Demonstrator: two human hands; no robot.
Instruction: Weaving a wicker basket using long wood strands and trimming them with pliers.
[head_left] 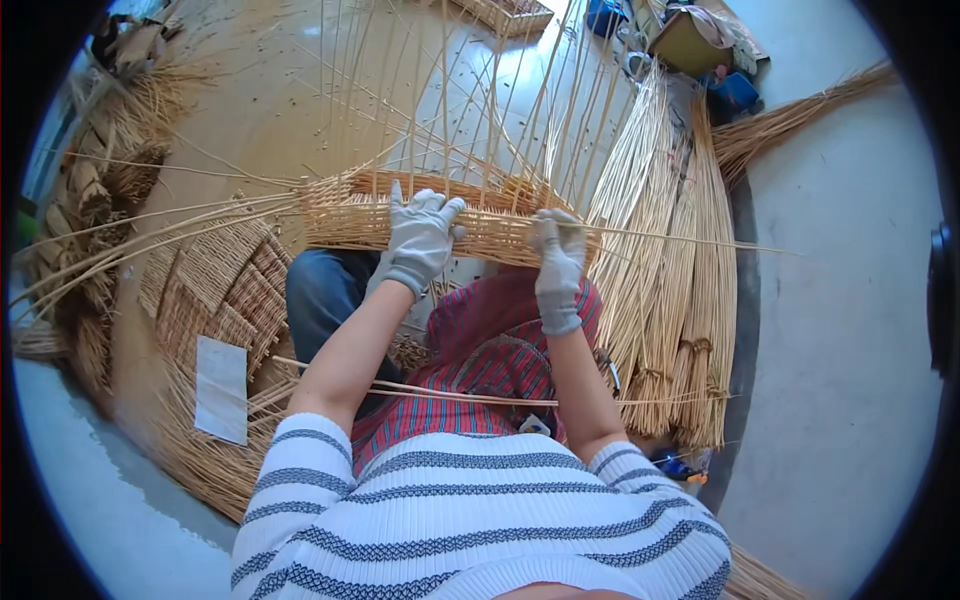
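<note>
Left hand: my left hand (420,238), in a pale grey work glove, lies flat on the woven band of the half-made basket (350,215), fingers spread and pointing away from me. It presses, it does not grip.
Right hand: my right hand (558,262), gloved the same, is closed around a single thin cane strand (680,240) at the right end of the woven band. The strand runs out level to the right, past the bundles.
Basket: sits on my lap, just above my knees. A low ring of tight straw-coloured weave, its near wall under both hands.
Uprights: many bare stakes (440,90) rise from the woven ring and fan away from me toward the floor beyond.
Loose ends: several long strands (150,230) trail off the left side of the weave, curving toward the left rim.
Lap: red striped apron (490,360) over blue trousers (320,295); one loose cane (450,393) lies across the apron, left to right.
Stock: thick bundles of cane (680,300), tied near the lower ends, lie on the floor just right of my right forearm.
Left side: flat woven mats (220,280) on the floor by my left knee, with a white sheet (221,388) resting on them.
Floor: pale, smooth (840,330).
</note>
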